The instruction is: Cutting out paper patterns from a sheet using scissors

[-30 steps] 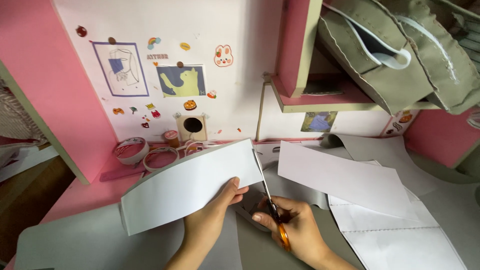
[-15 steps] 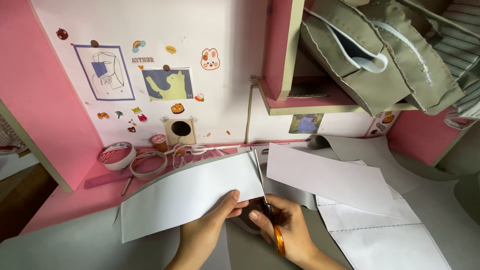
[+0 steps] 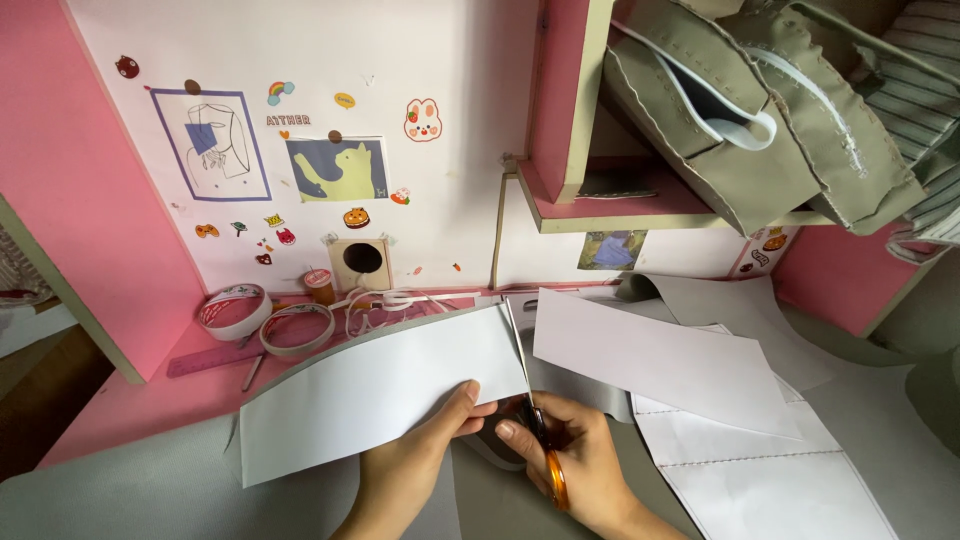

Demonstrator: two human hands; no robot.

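scissors (image 3: 528, 400) have cut further up; left hand (image 3: 420, 455) fingers pinch white sheet (image 3: 380, 385), right hand (image 3: 575, 465) grips scissors near 2 tape rolls (image 3: 265, 320).

A home craft desk: pink shelves (image 3: 560, 100), wall stickers (image 3: 423, 119), tape rolls (image 3: 234, 311), stacked sewn fabric (image 3: 760, 120).

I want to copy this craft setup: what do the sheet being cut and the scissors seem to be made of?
The white sheet looks like thin matte interfacing or stiff paper backed with grey fabric; it bows without creasing. The scissors show slim dark metal blades and an orange handle, likely plastic, in the right hand.
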